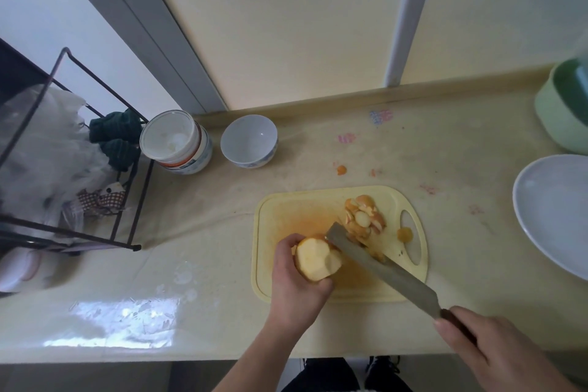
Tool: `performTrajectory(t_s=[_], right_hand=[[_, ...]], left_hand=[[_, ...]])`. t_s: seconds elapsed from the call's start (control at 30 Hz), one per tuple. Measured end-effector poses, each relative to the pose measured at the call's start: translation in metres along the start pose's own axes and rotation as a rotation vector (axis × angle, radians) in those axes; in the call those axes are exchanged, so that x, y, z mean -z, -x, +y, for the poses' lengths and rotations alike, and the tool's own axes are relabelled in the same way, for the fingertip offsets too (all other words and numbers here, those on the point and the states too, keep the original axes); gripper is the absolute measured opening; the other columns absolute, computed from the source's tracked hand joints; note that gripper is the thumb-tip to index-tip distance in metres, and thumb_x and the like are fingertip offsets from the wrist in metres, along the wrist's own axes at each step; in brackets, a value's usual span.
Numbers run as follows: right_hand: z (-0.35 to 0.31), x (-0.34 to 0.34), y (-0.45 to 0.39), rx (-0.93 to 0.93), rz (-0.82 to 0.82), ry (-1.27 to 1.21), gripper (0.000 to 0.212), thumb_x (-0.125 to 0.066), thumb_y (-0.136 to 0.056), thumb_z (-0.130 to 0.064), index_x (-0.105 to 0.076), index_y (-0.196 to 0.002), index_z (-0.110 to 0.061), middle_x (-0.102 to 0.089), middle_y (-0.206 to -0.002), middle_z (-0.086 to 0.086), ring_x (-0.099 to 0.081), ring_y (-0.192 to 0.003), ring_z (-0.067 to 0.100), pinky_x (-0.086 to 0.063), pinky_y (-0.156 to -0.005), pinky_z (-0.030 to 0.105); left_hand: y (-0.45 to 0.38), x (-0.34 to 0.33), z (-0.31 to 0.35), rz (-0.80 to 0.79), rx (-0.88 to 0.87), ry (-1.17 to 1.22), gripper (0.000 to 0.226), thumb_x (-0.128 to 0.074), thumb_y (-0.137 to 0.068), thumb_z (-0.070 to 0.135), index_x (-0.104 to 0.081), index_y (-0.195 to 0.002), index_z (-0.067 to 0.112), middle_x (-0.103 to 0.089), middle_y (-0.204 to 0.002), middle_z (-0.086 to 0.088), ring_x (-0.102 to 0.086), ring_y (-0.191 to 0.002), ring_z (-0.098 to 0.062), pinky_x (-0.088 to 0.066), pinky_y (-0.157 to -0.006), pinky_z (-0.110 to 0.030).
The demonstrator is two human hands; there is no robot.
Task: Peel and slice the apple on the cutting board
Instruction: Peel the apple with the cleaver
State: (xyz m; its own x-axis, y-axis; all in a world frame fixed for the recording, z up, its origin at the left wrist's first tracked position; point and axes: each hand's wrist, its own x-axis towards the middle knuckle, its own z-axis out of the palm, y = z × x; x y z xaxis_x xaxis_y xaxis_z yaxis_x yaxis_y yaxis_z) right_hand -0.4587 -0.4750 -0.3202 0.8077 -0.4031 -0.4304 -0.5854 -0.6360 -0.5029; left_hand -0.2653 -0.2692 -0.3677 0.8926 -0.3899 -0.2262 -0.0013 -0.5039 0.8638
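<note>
Gripped in the left hand above the pale yellow plastic cutting board, the mostly peeled apple should be turned slowly against the broad steel knife, clasped by the right hand.

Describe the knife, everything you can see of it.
The knife has a broad, flat, dull grey blade that looks like metal, and a dark handle mostly hidden in the right hand, which grips it. It slants over the cutting board, tip up-left, beside the peeled apple held in the left hand. The blade hides part of the pile of peels. Whether its edge touches the apple is unclear.
</note>
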Motion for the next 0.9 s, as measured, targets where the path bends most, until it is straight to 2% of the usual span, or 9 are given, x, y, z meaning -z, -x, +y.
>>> performTrajectory(t_s=[0.1,0.13,0.2,0.27,0.33,0.57,0.63,0.77,0.9], right_hand=[[-0.005,0.003,0.01,0.05,0.005,0.083,0.09,0.001,-0.054,-0.097,-0.045,-0.073,-0.022,-0.06,-0.065,-0.002,-0.055,-0.057,0.006,-0.045,-0.057,0.022],[-0.006,0.002,0.012,0.058,0.007,0.118,0.092,0.004,-0.051,-0.097,-0.045,-0.076,-0.023,-0.061,-0.067,-0.002,-0.056,-0.06,0.005,-0.047,-0.058,0.02],[-0.007,0.001,0.014,0.064,0.001,0.17,0.094,0.01,-0.047,-0.096,-0.042,-0.078,-0.024,-0.06,-0.068,-0.003,-0.057,-0.064,0.005,-0.048,-0.061,0.02],[-0.008,0.0,0.015,0.073,-0.006,0.187,0.092,0.012,-0.046,-0.096,-0.038,-0.077,-0.025,-0.059,-0.068,-0.003,-0.056,-0.064,0.005,-0.048,-0.061,0.021],[-0.009,0.001,0.014,0.089,-0.011,0.194,0.089,0.012,-0.047,-0.096,-0.036,-0.075,-0.026,-0.058,-0.068,-0.001,-0.055,-0.063,0.007,-0.046,-0.06,0.021],[-0.008,0.003,0.011,0.107,-0.03,0.209,0.089,0.014,-0.047,-0.094,-0.036,-0.074,-0.025,-0.058,-0.068,0.001,-0.055,-0.064,0.009,-0.045,-0.061,0.021],[-0.008,0.003,0.01,0.104,-0.037,0.216,0.09,0.016,-0.047,-0.093,-0.036,-0.074,-0.024,-0.058,-0.068,0.002,-0.055,-0.065,0.01,-0.044,-0.061,0.02],[-0.009,-0.004,0.006,0.107,-0.035,0.195,0.09,0.013,-0.051,-0.094,-0.037,-0.072,-0.023,-0.058,-0.066,0.004,-0.054,-0.063,0.012,-0.042,-0.057,0.021],[-0.017,-0.014,0.0,0.085,-0.01,0.134,0.081,0.008,-0.054,-0.094,-0.034,-0.066,-0.025,-0.05,-0.055,0.003,-0.043,-0.05,0.008,-0.04,-0.053,0.023]], left_hand=[[-0.003,0.0,0.001,-0.002,0.037,0.067,0.07,-0.084,-0.059,0.021,-0.043,-0.114,0.035,-0.062,-0.104,-0.001,-0.063,-0.089,-0.016,-0.054,-0.07,-0.027],[-0.003,0.0,0.002,0.005,0.046,0.093,0.071,-0.087,-0.059,0.022,-0.044,-0.114,0.032,-0.065,-0.101,0.0,-0.064,-0.084,-0.014,-0.054,-0.068,-0.025],[-0.003,-0.001,0.003,0.028,0.058,0.108,0.069,-0.087,-0.057,0.034,-0.044,-0.111,0.038,-0.067,-0.099,0.001,-0.066,-0.081,-0.016,-0.056,-0.066,-0.032],[-0.003,-0.002,0.002,0.053,0.055,0.083,0.064,-0.086,-0.059,0.039,-0.043,-0.106,0.048,-0.067,-0.1,0.002,-0.067,-0.083,-0.022,-0.059,-0.067,-0.04],[-0.003,-0.002,0.001,0.069,0.049,0.065,0.064,-0.085,-0.059,0.039,-0.042,-0.105,0.051,-0.066,-0.102,0.003,-0.066,-0.085,-0.023,-0.059,-0.069,-0.039],[-0.004,0.001,0.0,0.093,0.034,0.026,0.07,-0.08,-0.056,0.053,-0.048,-0.116,0.036,-0.062,-0.113,0.006,-0.063,-0.098,-0.015,-0.057,-0.083,-0.041],[-0.003,0.001,0.0,0.089,0.024,0.005,0.073,-0.081,-0.053,0.054,-0.048,-0.115,0.036,-0.061,-0.113,0.007,-0.062,-0.1,-0.012,-0.057,-0.085,-0.038],[-0.005,0.001,-0.006,0.06,-0.005,-0.042,0.074,-0.091,-0.054,0.043,-0.046,-0.113,0.043,-0.06,-0.113,0.008,-0.062,-0.101,-0.013,-0.055,-0.085,-0.033],[-0.011,0.004,-0.01,0.076,-0.011,-0.072,0.068,-0.091,-0.061,0.033,-0.049,-0.115,0.035,-0.058,-0.113,0.009,-0.058,-0.102,-0.005,-0.05,-0.086,-0.025]])
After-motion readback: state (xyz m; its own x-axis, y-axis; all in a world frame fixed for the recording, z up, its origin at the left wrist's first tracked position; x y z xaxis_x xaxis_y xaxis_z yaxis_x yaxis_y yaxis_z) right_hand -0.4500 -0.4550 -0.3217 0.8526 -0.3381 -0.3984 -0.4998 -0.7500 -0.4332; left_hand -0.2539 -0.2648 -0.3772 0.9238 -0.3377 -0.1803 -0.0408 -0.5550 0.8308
